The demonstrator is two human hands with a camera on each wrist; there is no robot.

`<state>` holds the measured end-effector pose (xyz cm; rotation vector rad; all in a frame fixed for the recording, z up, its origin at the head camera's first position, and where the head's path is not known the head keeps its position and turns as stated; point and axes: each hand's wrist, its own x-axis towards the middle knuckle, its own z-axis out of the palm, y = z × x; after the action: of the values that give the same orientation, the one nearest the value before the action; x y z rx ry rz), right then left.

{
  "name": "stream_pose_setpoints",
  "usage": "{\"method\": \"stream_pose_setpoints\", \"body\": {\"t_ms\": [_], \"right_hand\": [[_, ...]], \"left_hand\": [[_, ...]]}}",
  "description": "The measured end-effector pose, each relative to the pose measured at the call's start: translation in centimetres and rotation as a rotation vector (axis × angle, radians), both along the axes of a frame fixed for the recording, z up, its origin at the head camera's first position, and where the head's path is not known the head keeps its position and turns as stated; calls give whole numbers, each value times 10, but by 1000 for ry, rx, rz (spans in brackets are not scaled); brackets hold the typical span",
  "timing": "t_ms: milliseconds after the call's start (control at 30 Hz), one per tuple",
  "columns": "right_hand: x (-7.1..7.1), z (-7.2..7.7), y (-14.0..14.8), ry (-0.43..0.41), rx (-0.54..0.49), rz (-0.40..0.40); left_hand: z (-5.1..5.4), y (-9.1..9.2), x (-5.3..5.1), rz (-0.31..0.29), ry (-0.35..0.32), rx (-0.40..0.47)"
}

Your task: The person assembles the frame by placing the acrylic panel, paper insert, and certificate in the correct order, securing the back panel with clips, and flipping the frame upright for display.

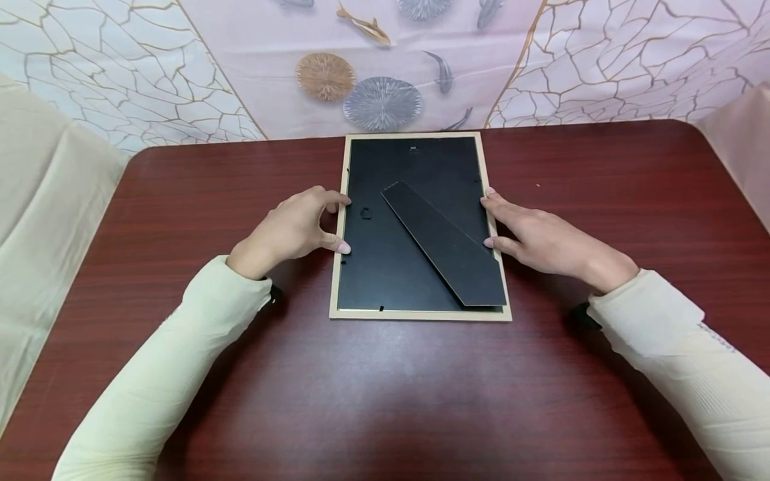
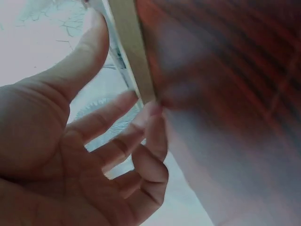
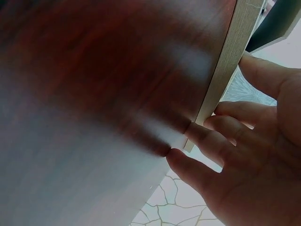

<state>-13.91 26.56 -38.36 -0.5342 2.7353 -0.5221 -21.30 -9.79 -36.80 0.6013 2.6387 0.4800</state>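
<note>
A picture frame with a pale wooden border lies face down on the table. Its black backing board faces up, and a black easel stand slants across it. My left hand touches the left border with thumb and forefinger spread apart. On the opposite side, my right hand rests its fingertips and thumb on the right border. In the left wrist view, the fingertips meet the frame's outer side and the little finger is bent. The right wrist view shows fairly straight fingers along the wooden edge. The picture side is hidden.
The dark red-brown wooden table surrounds the frame. Behind its far edge hangs a patterned cloth with fish and round motifs, close to the frame's top. Small metal tabs and a hanging hook show on the frame's back.
</note>
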Motion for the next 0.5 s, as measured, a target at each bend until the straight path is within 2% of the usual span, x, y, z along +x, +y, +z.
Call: {"method": "stream_pose_setpoints", "body": {"t_ms": [100,300,500], "right_hand": [[0,0,0,5,-2,5],[0,0,0,7,2,3],[-1,-1,1,6,5,4]], "left_hand": [[-1,0,-6,-1,10,-6],[0,2,-17,17,-15,-44],[-6,2,-30,12,-17,-21]]}}
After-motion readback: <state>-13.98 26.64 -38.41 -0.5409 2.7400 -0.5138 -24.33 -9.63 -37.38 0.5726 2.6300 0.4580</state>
